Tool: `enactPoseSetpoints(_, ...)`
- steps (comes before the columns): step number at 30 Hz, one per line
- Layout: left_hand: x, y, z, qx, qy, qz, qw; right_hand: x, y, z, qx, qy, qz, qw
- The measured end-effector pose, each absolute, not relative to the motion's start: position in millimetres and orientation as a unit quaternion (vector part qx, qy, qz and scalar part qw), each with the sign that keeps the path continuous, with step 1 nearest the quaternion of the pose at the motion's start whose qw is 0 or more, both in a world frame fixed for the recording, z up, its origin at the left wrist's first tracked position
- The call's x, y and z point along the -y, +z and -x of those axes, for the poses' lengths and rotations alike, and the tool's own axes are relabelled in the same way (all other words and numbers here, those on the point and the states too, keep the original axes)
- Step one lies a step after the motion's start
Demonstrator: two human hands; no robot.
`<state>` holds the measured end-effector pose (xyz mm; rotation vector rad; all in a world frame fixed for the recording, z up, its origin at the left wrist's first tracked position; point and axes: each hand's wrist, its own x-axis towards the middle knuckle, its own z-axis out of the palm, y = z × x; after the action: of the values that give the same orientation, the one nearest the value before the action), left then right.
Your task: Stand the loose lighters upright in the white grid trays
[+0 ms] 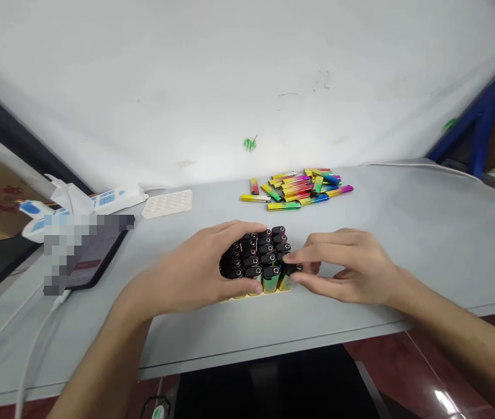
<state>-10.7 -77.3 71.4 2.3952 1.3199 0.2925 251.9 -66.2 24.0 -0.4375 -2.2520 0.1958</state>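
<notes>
Several black-topped lighters (270,278) with shiny green and yellow bodies stand upright in close rows at the middle of the table. A pale strip of a tray shows beneath their front edge. My left hand (206,267) wraps round the left side of the block, its thumb at the front and its fingers over the back. At the front right corner, my right hand (343,265) pinches the black top of one lighter (286,283), which leans a little. Loose rainbow-coloured lighters (295,189) lie in a pile behind the block, near the wall.
On the grey table (426,233), a white tray with small hollows (168,203) lies at the back left. Farther left are a phone (99,256) with a white cable, a power strip (119,198) and a tissue (70,198). A white wall rises behind.
</notes>
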Motion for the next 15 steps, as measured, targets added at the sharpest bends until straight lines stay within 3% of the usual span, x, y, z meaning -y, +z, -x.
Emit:
enactPoseSetpoints(9,72.4,72.4,13.8,-0.46,0.099,-0.857,0.21,46.7,7.5,-254.1,0.842,0.07,0.298,0.444)
enactPoseSetpoints(15,85.2,76.5,-3.2,-0.447,0.081,-0.884,0.107,34.2,-0.8,-253.1,0.827,0.126,0.388,0.387)
